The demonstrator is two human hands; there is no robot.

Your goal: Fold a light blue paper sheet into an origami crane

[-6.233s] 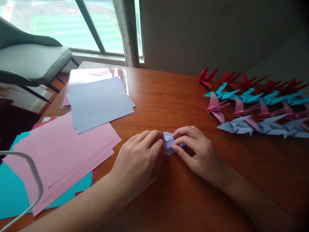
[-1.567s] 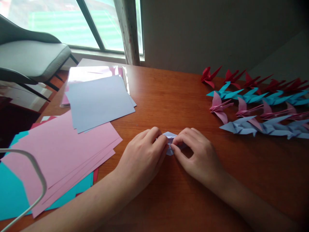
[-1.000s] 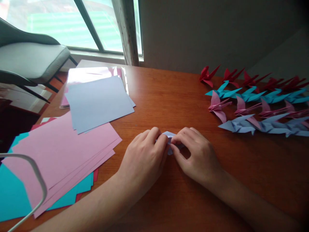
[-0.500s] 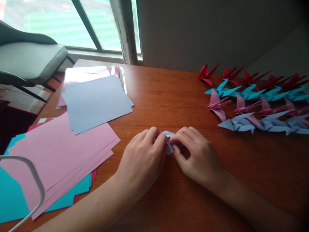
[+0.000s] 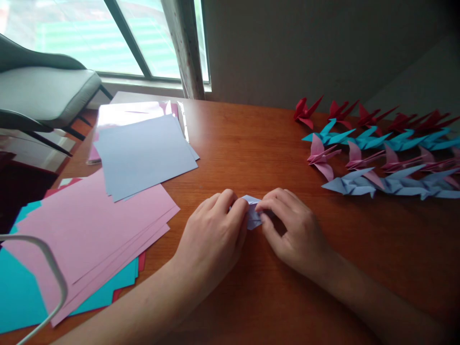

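A small folded piece of lavender paper [image 5: 253, 216] lies on the wooden table [image 5: 251, 143], pinched between both hands. My left hand [image 5: 212, 237] curls its fingers over the paper's left side and presses it down. My right hand [image 5: 296, 232] pinches the paper's right side with thumb and fingertips. Most of the paper is hidden under the fingers.
Rows of folded paper cranes sit at the right: red [image 5: 305, 109], teal [image 5: 328, 136], pink [image 5: 321, 155] and lavender [image 5: 350, 184]. Flat sheets lie at the left: lavender [image 5: 143, 153], pink [image 5: 89, 230], teal [image 5: 17, 292]. A grey chair [image 5: 46, 91] stands by the window.
My fingers have closed in tighter over the lavender paper, so less of it shows than several seconds ago. The hands stay at the same spot on the table.
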